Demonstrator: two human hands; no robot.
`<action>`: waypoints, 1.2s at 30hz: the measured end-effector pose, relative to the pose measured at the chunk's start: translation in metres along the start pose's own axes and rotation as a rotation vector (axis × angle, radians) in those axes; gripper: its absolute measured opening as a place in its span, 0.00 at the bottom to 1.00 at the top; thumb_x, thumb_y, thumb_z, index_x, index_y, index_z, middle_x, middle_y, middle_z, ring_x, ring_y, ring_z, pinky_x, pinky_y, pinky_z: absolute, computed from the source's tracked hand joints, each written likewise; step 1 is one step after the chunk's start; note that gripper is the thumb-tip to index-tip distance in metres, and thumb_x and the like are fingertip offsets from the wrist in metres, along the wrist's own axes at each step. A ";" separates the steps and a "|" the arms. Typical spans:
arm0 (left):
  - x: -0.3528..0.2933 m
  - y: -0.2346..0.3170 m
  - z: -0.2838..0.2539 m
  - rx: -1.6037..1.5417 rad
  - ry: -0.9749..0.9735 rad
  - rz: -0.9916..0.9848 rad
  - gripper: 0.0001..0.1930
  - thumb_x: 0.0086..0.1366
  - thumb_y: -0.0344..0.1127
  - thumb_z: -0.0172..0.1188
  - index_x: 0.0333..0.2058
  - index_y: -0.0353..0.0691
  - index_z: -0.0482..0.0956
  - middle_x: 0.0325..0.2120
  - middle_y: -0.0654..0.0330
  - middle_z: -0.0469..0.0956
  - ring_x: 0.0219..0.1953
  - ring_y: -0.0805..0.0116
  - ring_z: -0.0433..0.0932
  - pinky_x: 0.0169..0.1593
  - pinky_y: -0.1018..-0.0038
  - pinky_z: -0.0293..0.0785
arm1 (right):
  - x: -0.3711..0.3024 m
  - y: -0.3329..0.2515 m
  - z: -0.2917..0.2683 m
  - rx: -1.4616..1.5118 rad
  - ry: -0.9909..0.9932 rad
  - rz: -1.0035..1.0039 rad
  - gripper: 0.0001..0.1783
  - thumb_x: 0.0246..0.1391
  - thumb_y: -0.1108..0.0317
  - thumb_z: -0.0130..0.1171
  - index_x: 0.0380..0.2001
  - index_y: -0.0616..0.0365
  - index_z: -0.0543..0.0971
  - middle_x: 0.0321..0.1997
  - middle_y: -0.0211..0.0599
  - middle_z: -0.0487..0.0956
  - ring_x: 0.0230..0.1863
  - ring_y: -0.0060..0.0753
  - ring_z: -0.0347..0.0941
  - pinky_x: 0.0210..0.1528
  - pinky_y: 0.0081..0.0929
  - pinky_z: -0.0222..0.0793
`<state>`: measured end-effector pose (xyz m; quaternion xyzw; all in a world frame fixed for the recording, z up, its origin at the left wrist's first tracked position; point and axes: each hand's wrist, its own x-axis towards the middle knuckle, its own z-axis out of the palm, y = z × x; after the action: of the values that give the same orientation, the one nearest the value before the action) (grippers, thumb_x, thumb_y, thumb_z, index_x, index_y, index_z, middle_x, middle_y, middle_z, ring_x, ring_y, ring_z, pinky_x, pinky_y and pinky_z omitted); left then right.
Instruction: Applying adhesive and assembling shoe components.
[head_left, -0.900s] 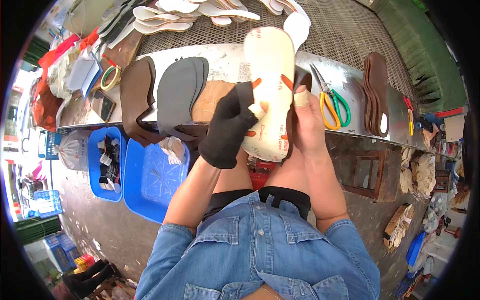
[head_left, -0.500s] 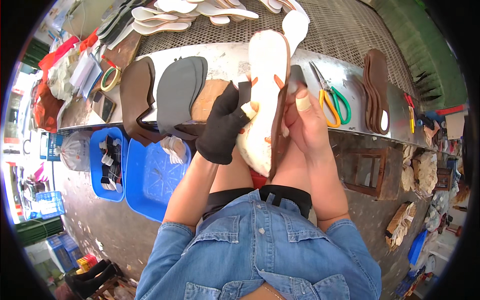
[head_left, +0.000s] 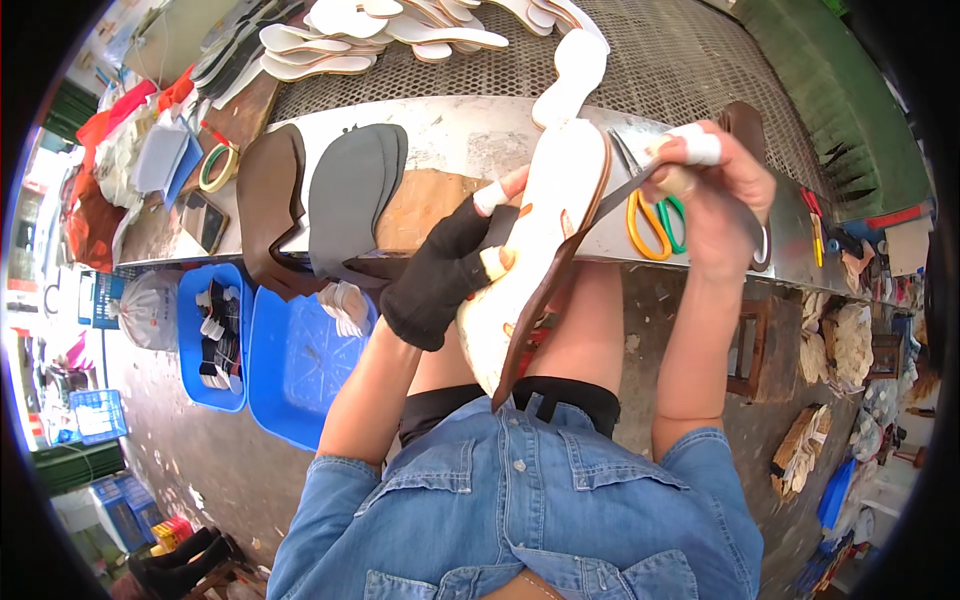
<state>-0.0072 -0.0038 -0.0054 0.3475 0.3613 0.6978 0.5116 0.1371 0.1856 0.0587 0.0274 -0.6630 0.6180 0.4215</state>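
Metal bench [head_left: 450,140] across the back; one white sole [head_left: 560,195] tilted over the lap and bench edge. Left hand [head_left: 440,275], black-gloved, clamped on the sole's left side; right hand [head_left: 715,190] has just swung out right, pinching one dark strap [head_left: 622,196] off the sole's right edge, so the strap looks under pull. Hands apart. Outward: one pair of scissors [head_left: 634,228], at least two gray pieces [head_left: 350,200], one tape roll [head_left: 234,168], two blue bins [head_left: 310,375]; piled white soles [head_left: 330,63] overlap, uncountable.

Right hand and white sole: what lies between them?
In the head view, a dark strap runs between the right hand and the white sole; scissors show behind it.
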 end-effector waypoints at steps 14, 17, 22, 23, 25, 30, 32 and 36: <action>-0.003 0.013 -0.009 0.126 -0.125 -0.131 0.41 0.55 0.38 0.65 0.64 0.34 0.54 0.55 0.56 0.68 0.57 0.69 0.65 0.60 0.72 0.57 | 0.016 -0.015 -0.004 -0.190 -0.061 0.253 0.08 0.48 0.80 0.62 0.34 0.65 0.78 0.28 0.33 0.77 0.22 0.17 0.69 0.23 0.12 0.64; 0.008 0.031 -0.024 0.179 -0.291 -0.195 0.40 0.56 0.39 0.65 0.63 0.33 0.56 0.53 0.53 0.70 0.56 0.67 0.67 0.59 0.71 0.59 | 0.014 -0.018 -0.007 -0.151 -0.198 0.380 0.07 0.49 0.77 0.61 0.33 0.62 0.77 0.31 0.30 0.76 0.27 0.17 0.70 0.29 0.13 0.66; 0.050 0.090 -0.044 0.872 -0.503 -0.073 0.29 0.54 0.31 0.65 0.56 0.39 0.69 0.43 0.62 0.78 0.47 0.74 0.74 0.53 0.74 0.67 | 0.004 -0.005 0.002 0.045 -0.314 0.300 0.10 0.54 0.77 0.58 0.40 0.62 0.73 0.36 0.27 0.77 0.36 0.15 0.71 0.31 0.15 0.68; 0.055 0.094 -0.039 1.063 -0.278 0.084 0.27 0.53 0.29 0.66 0.53 0.40 0.71 0.40 0.63 0.78 0.44 0.75 0.74 0.50 0.75 0.69 | 0.000 -0.002 0.005 -0.014 -0.216 0.256 0.10 0.54 0.78 0.56 0.41 0.62 0.73 0.37 0.28 0.77 0.37 0.16 0.71 0.35 0.17 0.68; 0.054 0.095 -0.016 1.159 0.165 0.402 0.22 0.50 0.27 0.65 0.47 0.39 0.74 0.32 0.61 0.78 0.33 0.76 0.76 0.39 0.77 0.73 | -0.008 0.011 0.009 -0.243 -0.070 0.078 0.08 0.56 0.79 0.54 0.41 0.63 0.71 0.40 0.30 0.76 0.41 0.19 0.71 0.44 0.19 0.68; -0.006 0.040 0.000 0.949 -0.065 -0.010 0.23 0.65 0.48 0.53 0.43 0.30 0.74 0.37 0.51 0.78 0.38 0.69 0.77 0.42 0.73 0.73 | -0.032 0.026 0.037 -0.325 0.208 -0.016 0.08 0.55 0.82 0.54 0.38 0.65 0.70 0.43 0.38 0.76 0.43 0.25 0.73 0.48 0.22 0.68; 0.006 0.000 -0.005 -0.132 0.250 -0.351 0.22 0.67 0.47 0.50 0.48 0.32 0.70 0.40 0.51 0.77 0.42 0.63 0.77 0.46 0.71 0.73 | -0.045 0.038 0.056 -0.250 0.334 -0.093 0.05 0.56 0.77 0.55 0.36 0.62 0.71 0.38 0.32 0.74 0.39 0.21 0.70 0.44 0.19 0.65; 0.036 -0.042 -0.013 -0.670 0.379 0.082 0.14 0.65 0.31 0.49 0.49 0.35 0.68 0.43 0.53 0.74 0.45 0.62 0.75 0.51 0.68 0.72 | -0.076 0.060 0.072 -0.112 0.271 -0.022 0.09 0.51 0.86 0.55 0.35 0.66 0.74 0.49 0.48 0.74 0.45 0.31 0.74 0.46 0.25 0.72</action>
<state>-0.0076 0.0382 -0.0435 0.0402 0.1875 0.8488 0.4928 0.1145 0.1023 -0.0254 -0.0728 -0.6331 0.5736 0.5147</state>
